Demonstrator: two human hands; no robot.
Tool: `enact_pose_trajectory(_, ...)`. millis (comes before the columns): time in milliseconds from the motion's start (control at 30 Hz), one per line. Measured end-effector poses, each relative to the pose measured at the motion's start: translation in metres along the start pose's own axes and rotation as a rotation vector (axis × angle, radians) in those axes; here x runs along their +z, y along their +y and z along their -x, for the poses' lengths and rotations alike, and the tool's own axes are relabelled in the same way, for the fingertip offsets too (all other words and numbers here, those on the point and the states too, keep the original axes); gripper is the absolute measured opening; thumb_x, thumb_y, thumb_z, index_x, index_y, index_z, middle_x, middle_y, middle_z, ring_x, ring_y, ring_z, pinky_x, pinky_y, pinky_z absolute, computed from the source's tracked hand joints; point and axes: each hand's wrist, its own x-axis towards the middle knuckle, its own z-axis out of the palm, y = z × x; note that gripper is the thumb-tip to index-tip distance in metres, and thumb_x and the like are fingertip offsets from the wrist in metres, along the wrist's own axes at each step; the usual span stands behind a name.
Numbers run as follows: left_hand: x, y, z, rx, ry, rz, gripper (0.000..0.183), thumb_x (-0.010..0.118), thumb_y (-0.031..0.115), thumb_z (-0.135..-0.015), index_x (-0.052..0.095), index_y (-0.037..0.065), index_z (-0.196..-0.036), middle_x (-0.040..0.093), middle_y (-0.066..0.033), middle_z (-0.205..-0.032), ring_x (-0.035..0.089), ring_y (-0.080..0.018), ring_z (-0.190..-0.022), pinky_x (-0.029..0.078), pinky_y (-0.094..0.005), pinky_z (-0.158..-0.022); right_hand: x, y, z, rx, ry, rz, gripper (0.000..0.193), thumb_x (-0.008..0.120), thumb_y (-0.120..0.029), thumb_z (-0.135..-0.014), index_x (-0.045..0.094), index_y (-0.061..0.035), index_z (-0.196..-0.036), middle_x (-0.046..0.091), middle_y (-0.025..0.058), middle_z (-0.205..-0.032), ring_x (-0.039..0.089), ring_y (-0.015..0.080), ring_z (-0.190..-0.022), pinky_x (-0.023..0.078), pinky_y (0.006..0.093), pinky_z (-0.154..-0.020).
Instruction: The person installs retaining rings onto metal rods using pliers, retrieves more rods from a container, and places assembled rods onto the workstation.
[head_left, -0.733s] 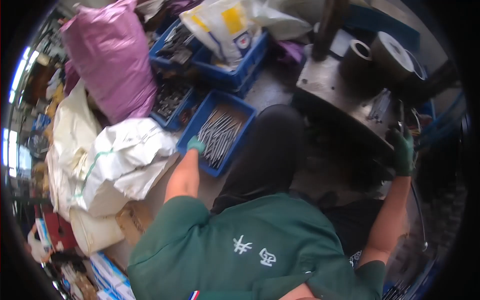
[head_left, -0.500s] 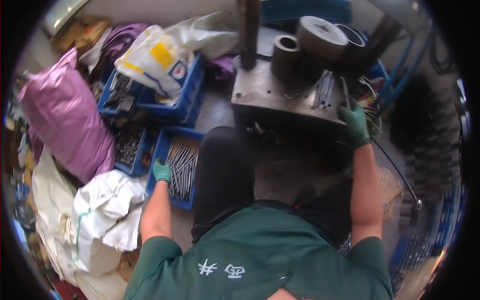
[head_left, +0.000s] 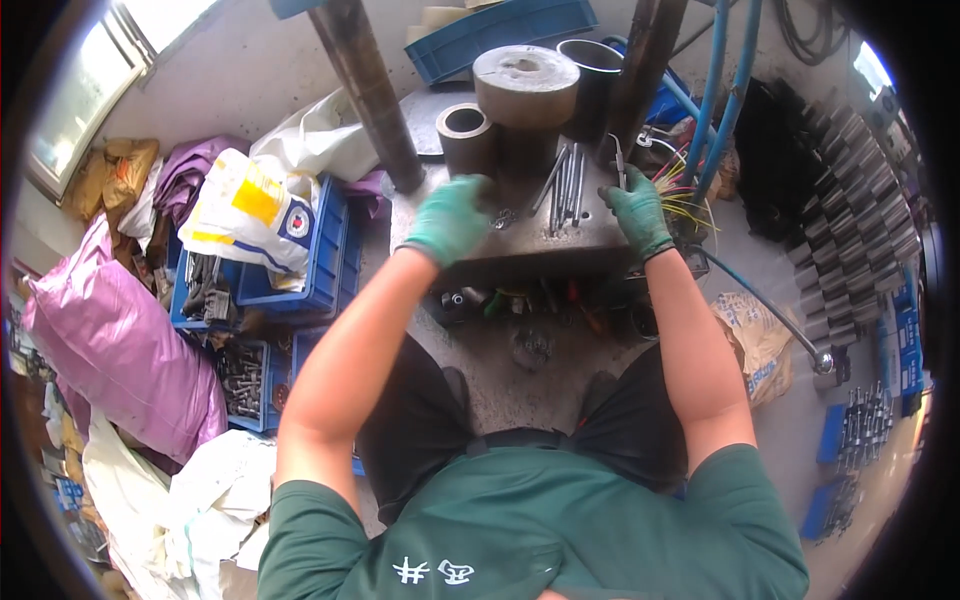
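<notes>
My left hand (head_left: pixel 448 222), in a green glove, is over the left front of the steel block table (head_left: pixel 520 245). It is beside a short thick-walled metal tube (head_left: pixel 465 140), and its fingers are blurred and partly hidden. A few small metal rings (head_left: pixel 504 218) lie just right of it. Several slim metal rods (head_left: pixel 568 190) rest side by side in the middle of the tabletop. At the table's right edge, my gloved right hand (head_left: pixel 638 212) is closed around thin tweezers (head_left: pixel 619 160), their bent tip pointing up and away.
Behind the rods stand a thick metal disc (head_left: pixel 526 85) and an open cylinder (head_left: pixel 592 65). Steel columns (head_left: pixel 372 95) rise from the table. Blue hoses (head_left: pixel 712 100) and loose wires hang at right. Blue bins (head_left: pixel 335 260) and a purple sack (head_left: pixel 125 345) fill the left.
My left hand has left the blue bin of rods and come up to the tabletop. My right hand stays at the table's right edge with the tweezers. The whole view has shifted.
</notes>
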Motion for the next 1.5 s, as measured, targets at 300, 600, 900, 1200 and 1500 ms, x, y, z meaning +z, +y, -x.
enact_pose_trajectory(300, 0.088, 0.063, -0.082, -0.006, -0.251, -0.408, 0.024, 0.060, 0.011, -0.093, 0.066, 0.006, -0.116, 0.074, -0.0216, -0.112, 0.072, -0.0419, -0.106, 0.059, -0.0501, -0.091, -0.016, -0.010, 0.002, 0.044, 0.098, -0.102, 0.050, 0.076, -0.012, -0.085, 0.065, 0.0062, -0.130, 0.073, 0.0093, -0.102, 0.064, 0.0162, -0.090, 0.053, 0.0318, -0.084)
enact_pose_trajectory(600, 0.065, 0.027, -0.048, -0.152, 0.068, 0.269, 0.056, 0.069, 0.013, -0.084, 0.060, -0.002, -0.137, 0.074, -0.0208, -0.114, 0.074, -0.0292, -0.096, 0.058, -0.0399, -0.087, -0.028, -0.011, 0.012, 0.057, 0.114, -0.207, 0.047, 0.075, -0.013, -0.087, 0.062, 0.0076, -0.128, 0.066, 0.0065, -0.093, 0.060, 0.0150, -0.083, 0.051, 0.0316, -0.078)
enact_pose_trajectory(900, 0.007, -0.013, 0.010, -0.437, -0.181, 1.430, 0.053, 0.068, 0.012, -0.094, 0.054, -0.002, -0.143, 0.068, -0.0094, -0.105, 0.071, -0.0277, -0.102, 0.058, -0.0395, -0.089, -0.017, -0.025, 0.040, 0.065, 0.008, -0.289, 0.049, 0.073, -0.011, -0.089, 0.061, 0.0036, -0.134, 0.064, 0.0015, -0.088, 0.059, 0.0098, -0.080, 0.050, 0.0265, -0.075)
enact_pose_trajectory(1200, 0.007, -0.044, 0.003, -0.386, 0.020, 0.749, 0.035, 0.055, -0.002, -0.083, 0.069, -0.003, -0.115, 0.070, -0.0117, -0.097, 0.066, -0.0199, -0.076, 0.056, -0.0311, -0.071, -0.002, -0.021, 0.048, 0.065, -0.053, -0.254, 0.052, 0.074, -0.012, -0.089, 0.060, 0.0009, -0.138, 0.066, 0.0022, -0.099, 0.062, 0.0110, -0.087, 0.052, 0.0275, -0.080)
enact_pose_trajectory(1500, 0.029, -0.029, -0.007, -0.209, -0.107, 0.056, 0.038, 0.074, 0.015, -0.088, 0.072, 0.003, -0.124, 0.072, -0.0200, -0.114, 0.070, -0.0374, -0.103, 0.054, -0.0428, -0.094, 0.010, -0.020, 0.048, 0.104, -0.133, -0.170, 0.047, 0.073, -0.011, -0.092, 0.061, 0.0036, -0.134, 0.067, 0.0032, -0.097, 0.061, 0.0108, -0.088, 0.052, 0.0284, -0.082)
